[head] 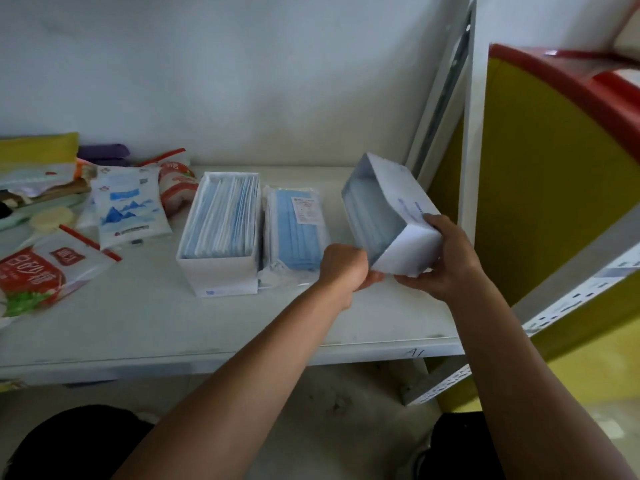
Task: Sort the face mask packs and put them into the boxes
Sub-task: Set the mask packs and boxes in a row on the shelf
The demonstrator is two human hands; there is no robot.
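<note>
Two bare forearms reach over the flat white shelf (173, 323). The right hand (446, 261) grips the near end of a tilted cardboard box (398, 202). The left hand (346, 268), fingers curled, holds its near-left corner. To the left lie a clear-wrapped blue mask pack (298, 230) and a full rectangular box (221, 233).
</note>
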